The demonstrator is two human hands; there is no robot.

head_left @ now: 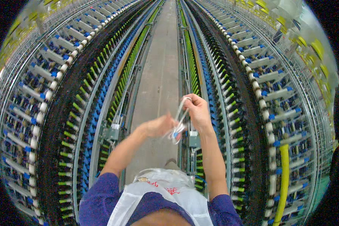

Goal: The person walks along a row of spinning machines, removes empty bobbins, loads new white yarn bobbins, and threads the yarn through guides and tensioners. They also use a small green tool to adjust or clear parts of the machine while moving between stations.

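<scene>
Over the aisle, my right hand (198,112) is closed, thumb and fingers pinching a loop of white cord (181,116). The cord hangs down from those fingertips in loose strands, with a small blue piece (175,134) and a reddish spot among the lower loops. My left hand (159,126) is beside the strands on their left, smeared by motion; whether its fingers grip the cord cannot be made out.
Long spinning frames line both sides of the concrete aisle (158,75), with rows of green-topped spindles (79,100) and white rollers (60,75). A yellow hose (284,180) runs down the right machine. Grey boxes (192,141) jut from the rails beside my arms. I wear a white apron (165,188).
</scene>
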